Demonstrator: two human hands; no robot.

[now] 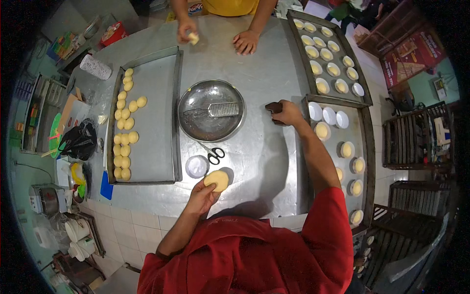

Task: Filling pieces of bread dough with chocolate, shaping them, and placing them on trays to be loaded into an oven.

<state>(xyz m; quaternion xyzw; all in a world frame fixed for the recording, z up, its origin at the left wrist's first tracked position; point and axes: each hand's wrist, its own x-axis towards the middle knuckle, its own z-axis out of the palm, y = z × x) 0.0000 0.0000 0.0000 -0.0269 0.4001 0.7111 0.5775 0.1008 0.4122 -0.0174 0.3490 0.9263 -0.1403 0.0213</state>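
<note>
Hands, two, set well apart. Left hand: closed on one flat dough disc, thumb on top, just above the near edge of the steel table. Right hand: clamped on a dark brown block, exact kind unclear, forearm crossing the edge of the near baking tray.

Just beyond the disc: one fluted baking cup, white; one pair of scissors, black-handled, beside the mixing bowl. In the bowl: flat metal grater and wire whisk.

Left: deep tray with dough balls grouped along its left side. Right: near baking tray and far baking tray, both bearing cups of dough.

Far side: co-worker's hand gripping a dough piece; second hand flat on the table.

Hazards, judged: too hard a thumb may dent or tear the disc; too slack a hold may drop it onto the scissors; a lowered right elbow may knock the cups.
</note>
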